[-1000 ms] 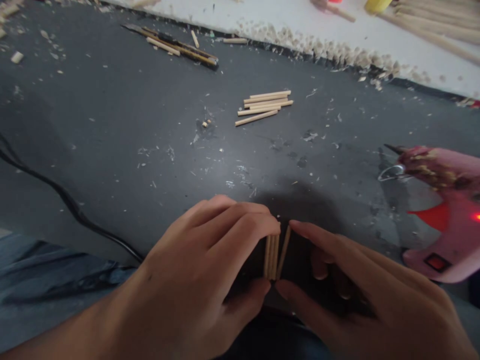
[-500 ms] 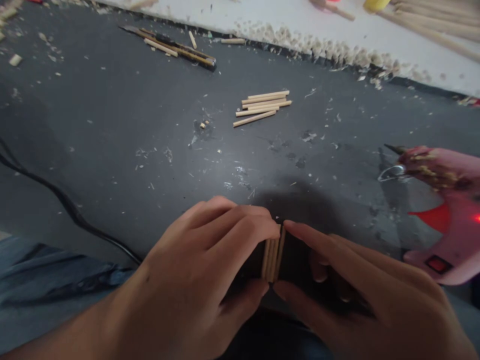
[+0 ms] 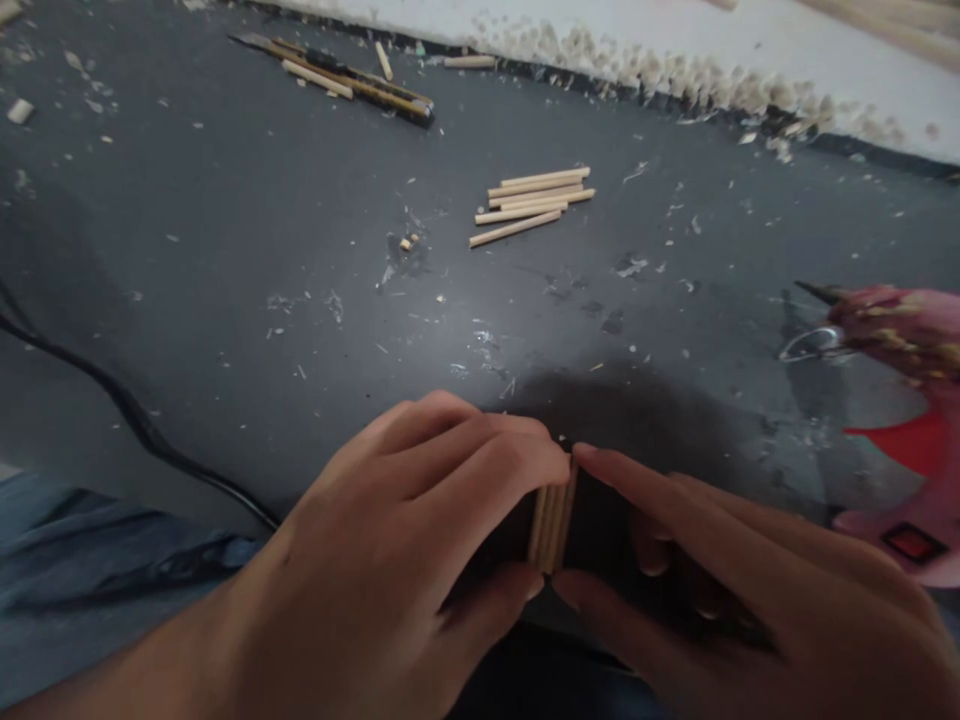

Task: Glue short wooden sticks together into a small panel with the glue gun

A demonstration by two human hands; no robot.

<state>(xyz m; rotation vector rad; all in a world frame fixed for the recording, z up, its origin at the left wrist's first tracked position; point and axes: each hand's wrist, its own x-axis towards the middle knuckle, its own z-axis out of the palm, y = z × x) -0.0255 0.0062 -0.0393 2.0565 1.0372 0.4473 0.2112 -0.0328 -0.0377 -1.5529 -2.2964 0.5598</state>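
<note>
One black cable (image 3: 150, 438) curves along at 9 to 10 o'clock from the held sticks (image 3: 551, 530), and a slim bladed tool (image 3: 390, 97) lies at 11. At 9 o'clock the left hand (image 3: 382, 530) is clamped over the row lengthwise, its bent fingers at the 12 o'clock ends and its thumb at the 6 o'clock ends. The held sticks are side by side between the two hands; their exact number is hidden by the fingers. A group of loose sticks (image 3: 521, 212) rests at 12 o'clock. At 3 the right hand (image 3: 757, 560) pinches the row's right edge end to end, index fingertip above, thumb below, the gap between them spanned by wood; its other fingers curl beneath.

The held sticks should be very light and stiff, dry rather than slippery, prone to roll or fan out, and liable to snap if bent. Best hold: both ends, 12 and 6 o'clock, with gentle sideways pressure from 3 and 9. The pink glue gun (image 3: 941, 340), between 2 and 3, looks awkward by comparison; its handle is the safer hold, away from the nozzle.
</note>
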